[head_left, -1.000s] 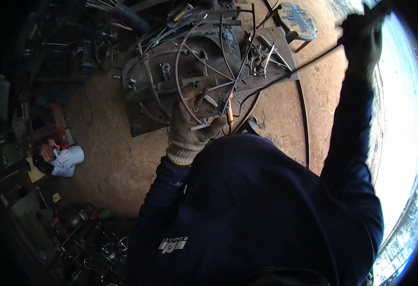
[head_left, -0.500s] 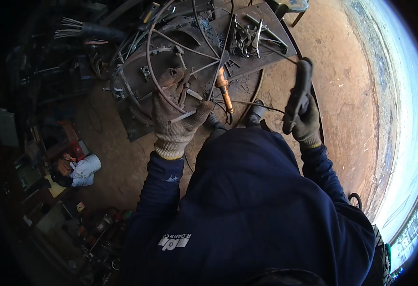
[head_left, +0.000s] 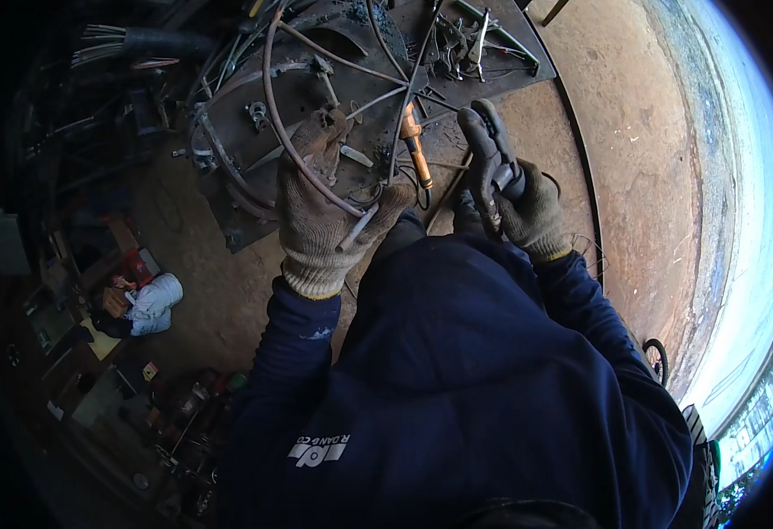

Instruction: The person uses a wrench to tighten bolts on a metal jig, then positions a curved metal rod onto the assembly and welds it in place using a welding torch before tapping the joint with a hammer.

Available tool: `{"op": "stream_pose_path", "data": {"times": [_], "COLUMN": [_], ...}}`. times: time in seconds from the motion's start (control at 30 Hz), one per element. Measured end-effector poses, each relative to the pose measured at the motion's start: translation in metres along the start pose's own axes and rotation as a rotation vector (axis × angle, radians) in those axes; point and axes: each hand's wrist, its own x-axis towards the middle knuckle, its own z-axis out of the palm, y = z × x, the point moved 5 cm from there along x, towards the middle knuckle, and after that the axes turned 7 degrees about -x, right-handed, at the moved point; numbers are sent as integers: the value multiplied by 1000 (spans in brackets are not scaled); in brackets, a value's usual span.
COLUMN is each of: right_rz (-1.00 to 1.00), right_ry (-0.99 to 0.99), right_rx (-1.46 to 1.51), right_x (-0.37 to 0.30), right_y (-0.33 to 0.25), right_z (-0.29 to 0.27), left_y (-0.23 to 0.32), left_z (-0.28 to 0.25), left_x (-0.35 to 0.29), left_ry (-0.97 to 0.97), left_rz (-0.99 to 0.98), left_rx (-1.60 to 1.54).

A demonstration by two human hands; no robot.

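My left hand (head_left: 320, 220), in a worn knitted work glove, is closed around a round metal rod frame (head_left: 274, 106) with straight spokes. The rim crosses the palm between thumb and fingers. Against the thumb lies a short grey rod (head_left: 356, 229). My right hand (head_left: 532, 212), gloved too, grips a dark, long, curved object (head_left: 485, 163) with two rounded lobes at its upper end; its kind is unclear. Between the hands, beyond them, an orange-handled tool (head_left: 416, 150) with a black cable lies beneath the spokes.
Locking pliers and clamps (head_left: 475, 44) lie on the dark metal worktable (head_left: 514, 79) ahead. At the far left is a bundle of thin rods (head_left: 100, 44). A white cloth bundle (head_left: 153, 304) and scattered tools (head_left: 188, 414) lie at left. Brown ground (head_left: 642, 176) stretches right.
My right hand has swung left and inward with the dark object, turning it. My left hand keeps hold of the rod frame, which has shifted slightly; the short rod now tilts more steeply.
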Motion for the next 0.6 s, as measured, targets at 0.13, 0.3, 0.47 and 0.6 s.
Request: {"op": "stream_pose_path", "data": {"times": [0.13, 0.3, 0.47, 0.6], "right_rz": [-15, -10, -6, -39], "right_ry": [39, 75, 41, 39], "right_rx": [-48, -26, -17, -53], "right_x": [4, 7, 8, 10], "right_y": [-3, -10, -7, -9], "right_z": [5, 5, 9, 10], "left_y": [-4, -5, -2, -1], "left_z": [3, 4, 3, 2], "left_x": [-4, -6, -1, 0], "left_ry": [-43, -45, -64, -60], "left_rz": [-57, -101, -57, -46], "left_rx": [-30, -74, -103, -95]}}
